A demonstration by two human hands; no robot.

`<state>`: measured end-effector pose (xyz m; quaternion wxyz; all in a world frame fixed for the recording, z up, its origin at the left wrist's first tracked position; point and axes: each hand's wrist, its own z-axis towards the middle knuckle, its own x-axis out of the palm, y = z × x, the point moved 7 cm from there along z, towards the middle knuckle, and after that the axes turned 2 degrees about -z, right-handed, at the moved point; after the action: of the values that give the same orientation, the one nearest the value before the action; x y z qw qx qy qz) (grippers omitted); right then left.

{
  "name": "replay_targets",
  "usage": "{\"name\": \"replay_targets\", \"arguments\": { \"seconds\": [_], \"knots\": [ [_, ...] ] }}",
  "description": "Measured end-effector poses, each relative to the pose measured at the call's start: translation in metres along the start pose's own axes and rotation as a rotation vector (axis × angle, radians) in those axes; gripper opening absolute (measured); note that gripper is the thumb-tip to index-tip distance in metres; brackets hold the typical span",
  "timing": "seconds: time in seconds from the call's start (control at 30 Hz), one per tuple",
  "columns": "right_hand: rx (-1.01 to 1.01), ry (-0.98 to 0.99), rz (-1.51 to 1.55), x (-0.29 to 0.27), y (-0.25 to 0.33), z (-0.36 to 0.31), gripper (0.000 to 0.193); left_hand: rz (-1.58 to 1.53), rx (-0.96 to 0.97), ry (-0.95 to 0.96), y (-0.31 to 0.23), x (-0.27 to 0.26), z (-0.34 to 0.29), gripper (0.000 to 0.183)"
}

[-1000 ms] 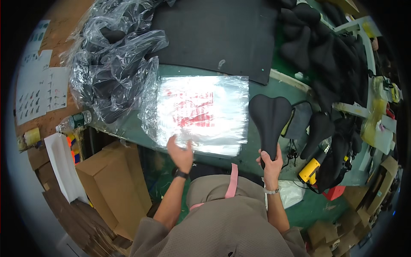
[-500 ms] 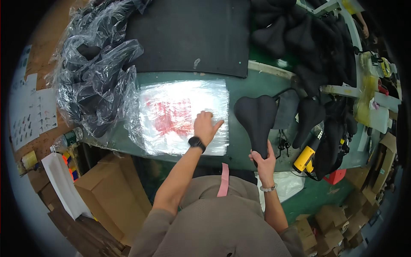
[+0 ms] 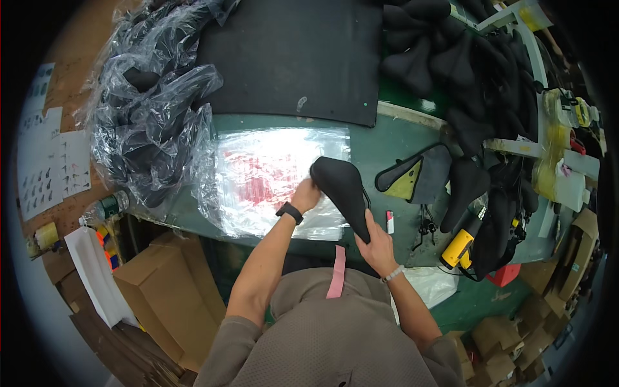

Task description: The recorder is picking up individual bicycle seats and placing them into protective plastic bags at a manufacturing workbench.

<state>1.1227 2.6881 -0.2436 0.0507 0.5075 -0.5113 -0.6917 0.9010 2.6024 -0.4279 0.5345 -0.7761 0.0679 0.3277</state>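
My right hand (image 3: 376, 248) grips the narrow nose of a black bicycle saddle (image 3: 340, 186). The saddle is tilted, its wide end reaching over the right side of a stack of clear plastic bags (image 3: 258, 222) with red print. Against those bags, just left of the saddle's wide end, is my left hand (image 3: 305, 197), its fingers bunched. Its fingertips are partly hidden, so I cannot make out what they pinch. To the right lie a dark grey pouch with a yellow-green panel (image 3: 401, 183) and a small red-and-white item (image 3: 389, 222).
Saddles in clear plastic (image 3: 151, 122) are heaped at the left, beside a black mat (image 3: 290, 58). More black saddles (image 3: 467, 187) crowd the right, near a yellow-and-black tool (image 3: 459, 242). A cardboard box (image 3: 164, 284) stands below the table's left edge.
The saddle in my right hand has moved left and tilted over the bags, uncovering the pouch's yellow-green panel and the red-and-white item. My left hand's spread fingers have drawn together.
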Motion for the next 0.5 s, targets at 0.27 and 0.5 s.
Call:
{"name": "replay_targets", "arguments": {
  "seconds": [0.27, 0.5],
  "knots": [
    [0.157, 0.326, -0.337, 0.006, 0.000, 0.008, 0.089, -0.751, -0.266, -0.253, -0.115, -0.081, 0.001, 0.014],
    [0.608, 0.188, 0.593, -0.026, 0.009, 0.030, 0.058, 0.086, 0.449, 0.146, -0.267, -0.086, -0.049, 0.015]
  ]
}}
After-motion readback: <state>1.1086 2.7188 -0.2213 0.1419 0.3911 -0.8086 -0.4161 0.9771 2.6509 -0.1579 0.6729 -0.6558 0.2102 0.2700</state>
